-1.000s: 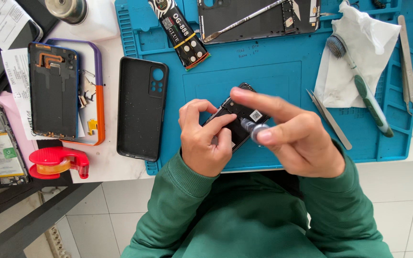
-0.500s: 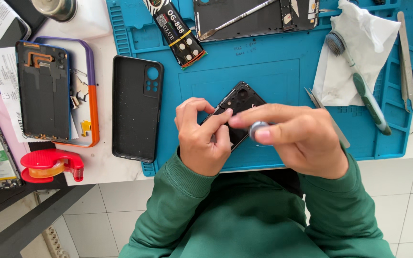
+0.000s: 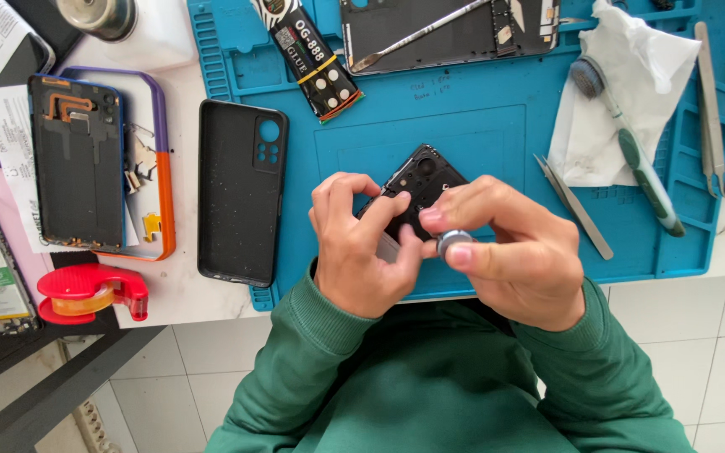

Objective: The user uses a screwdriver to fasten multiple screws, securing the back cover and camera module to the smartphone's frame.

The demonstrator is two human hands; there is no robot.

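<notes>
A small black camera-module part [image 3: 421, 186] is held over the near edge of the blue work mat [image 3: 497, 126]. My left hand [image 3: 361, 250] grips its left side, thumb and forefinger pressed on the top face. My right hand [image 3: 509, 252] pinches a small round silver piece [image 3: 453, 242] against the part's near right corner. Most of the part's lower half is hidden by my fingers. Both sleeves are green.
A black phone case [image 3: 241, 191] lies left of my hands. Further left are an opened phone in a purple frame [image 3: 77, 159] and a red tape dispenser [image 3: 86, 294]. Glue tube [image 3: 312, 63], tweezers [image 3: 576, 210], a brush [image 3: 627, 143], a white cloth [image 3: 648, 59], another opened phone [image 3: 446, 29].
The camera view has shifted a little. My hands stay on the black part, and the right thumb and finger have turned slightly around the silver piece.
</notes>
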